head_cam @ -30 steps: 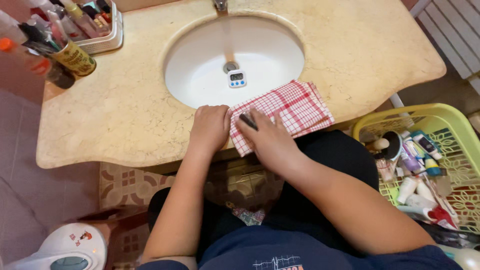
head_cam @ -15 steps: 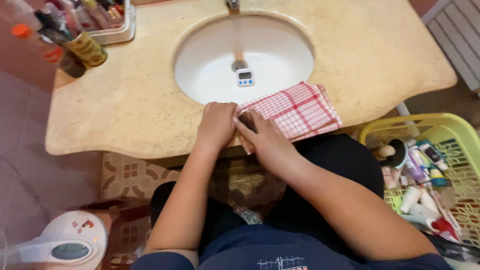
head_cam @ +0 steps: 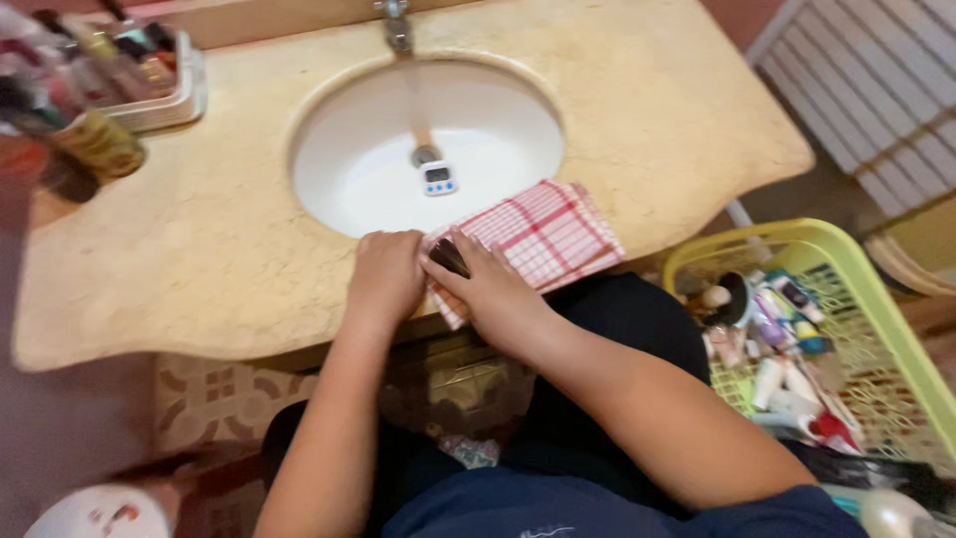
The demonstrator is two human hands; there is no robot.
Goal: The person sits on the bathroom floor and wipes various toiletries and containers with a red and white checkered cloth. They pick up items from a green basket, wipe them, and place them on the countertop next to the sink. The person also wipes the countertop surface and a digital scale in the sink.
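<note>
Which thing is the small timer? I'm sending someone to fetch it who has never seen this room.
Find the white sink basin sunk into the beige stone counter. Below the tap, by the drain, lies the timer. It is the only loose thing in the basin: small, white, with a grey screen and blue buttons.

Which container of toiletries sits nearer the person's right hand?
The yellow basket by the right hand; the white tray stands far back-left on the counter.

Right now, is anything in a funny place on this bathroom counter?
Yes. A small white digital timer sits down inside the sink basin, right by the drain, an odd spot for an electronic thing. The red checked cloth also hangs partly over the basin's edge, under the right hand.
</note>
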